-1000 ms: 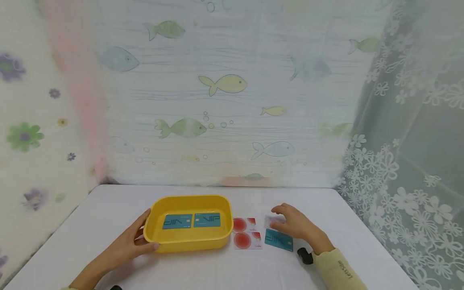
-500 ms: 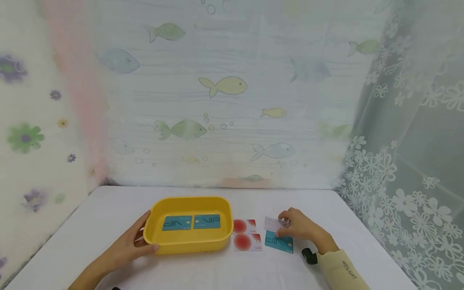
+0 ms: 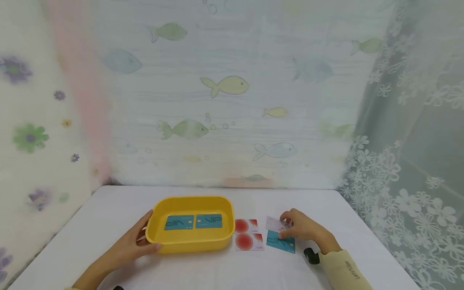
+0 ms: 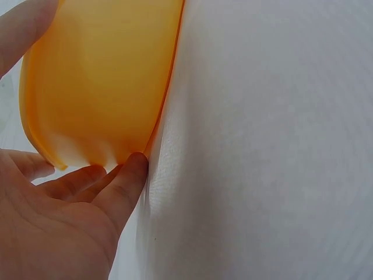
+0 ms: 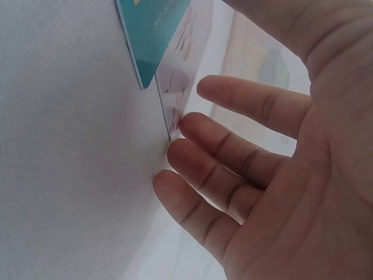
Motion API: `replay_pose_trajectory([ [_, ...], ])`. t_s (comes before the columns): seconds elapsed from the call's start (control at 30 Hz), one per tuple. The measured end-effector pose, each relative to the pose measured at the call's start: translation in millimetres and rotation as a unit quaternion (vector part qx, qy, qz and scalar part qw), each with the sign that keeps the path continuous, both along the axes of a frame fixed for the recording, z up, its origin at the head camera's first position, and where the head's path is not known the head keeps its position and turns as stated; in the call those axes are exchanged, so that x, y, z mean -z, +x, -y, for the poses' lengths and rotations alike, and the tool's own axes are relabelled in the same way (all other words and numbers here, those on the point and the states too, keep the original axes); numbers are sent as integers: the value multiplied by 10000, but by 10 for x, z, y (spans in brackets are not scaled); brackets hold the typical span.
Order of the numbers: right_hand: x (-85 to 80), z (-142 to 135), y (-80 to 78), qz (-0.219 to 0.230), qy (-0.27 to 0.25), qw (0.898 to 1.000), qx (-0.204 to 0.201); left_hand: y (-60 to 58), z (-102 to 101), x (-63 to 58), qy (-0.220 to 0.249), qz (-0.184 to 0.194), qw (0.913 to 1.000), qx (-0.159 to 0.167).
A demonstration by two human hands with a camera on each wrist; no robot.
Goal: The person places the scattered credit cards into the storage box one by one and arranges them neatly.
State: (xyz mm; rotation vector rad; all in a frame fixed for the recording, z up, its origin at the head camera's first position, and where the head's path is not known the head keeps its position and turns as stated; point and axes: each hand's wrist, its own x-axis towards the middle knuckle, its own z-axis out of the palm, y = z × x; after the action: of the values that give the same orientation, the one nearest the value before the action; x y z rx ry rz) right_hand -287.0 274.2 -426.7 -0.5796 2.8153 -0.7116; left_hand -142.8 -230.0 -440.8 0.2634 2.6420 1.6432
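My left hand [image 3: 127, 243] holds the left end of a yellow plastic basin [image 3: 195, 245], thumb at its near side and fingers against its end wall. Two teal VIP cards lie side by side on the basin floor, a left card [image 3: 179, 222] and a right card [image 3: 209, 221]. To the right, my right hand [image 3: 303, 228] is low over a pale patterned card [image 3: 272, 223] and a teal VIP card [image 3: 277, 243]. In the right wrist view, loosely bent fingertips [image 5: 185, 154] touch the pale card's edge; the thumb tip is over the teal card in the head view.
Two white cards with red circles lie right of the basin, a far one [image 3: 242, 226] and a near one [image 3: 250, 242]. A white cloth [image 3: 210, 272] covers the table. Behind stands a fish-print curtain [image 3: 232, 121], with a lace-flowered curtain [image 3: 406, 193] at the right.
My right hand has come down and slightly right, from over the pale card to its right edge, uncovering more of it. The left hand and the basin keep their places.
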Motion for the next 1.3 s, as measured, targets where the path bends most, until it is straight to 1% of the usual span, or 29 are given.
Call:
replay_pose_trajectory([
  [0.03, 1, -1, 2, 3, -10, 10000, -14, 4, 0, 2, 16, 27, 10000, -2],
  [0.13, 14, -4, -8, 10, -44, 10000, -5, 10, 5, 14, 93, -50, 9999, 48],
  [0.27, 32, -26, -24, -32, -48, 9999, 96, 0, 0, 22, 116, -130, 9998, 112],
  [0.43, 41, -43, -39, -53, -57, 9999, 135, -2, -6, 24, 141, -91, 9998, 125],
  [0.57, 27, -42, -41, 9, -50, 9998, 200, -4, -14, 18, 180, -67, 9997, 122],
  [0.7, 21, -28, -32, 59, -4, 9997, 235, -6, -12, 11, 124, -31, 9999, 80],
  [0.8, 32, -14, -32, 35, 0, 9997, 243, -11, -6, 9, 84, -1, 10000, 52],
  [1.07, 48, 1, -38, -116, 32, 9994, 316, -6, -9, 1, 159, 55, 9998, 64],
  [1.3, 50, 11, -14, 26, -32, 9988, 497, 8, -28, -25, 83, 104, 9999, 33],
])
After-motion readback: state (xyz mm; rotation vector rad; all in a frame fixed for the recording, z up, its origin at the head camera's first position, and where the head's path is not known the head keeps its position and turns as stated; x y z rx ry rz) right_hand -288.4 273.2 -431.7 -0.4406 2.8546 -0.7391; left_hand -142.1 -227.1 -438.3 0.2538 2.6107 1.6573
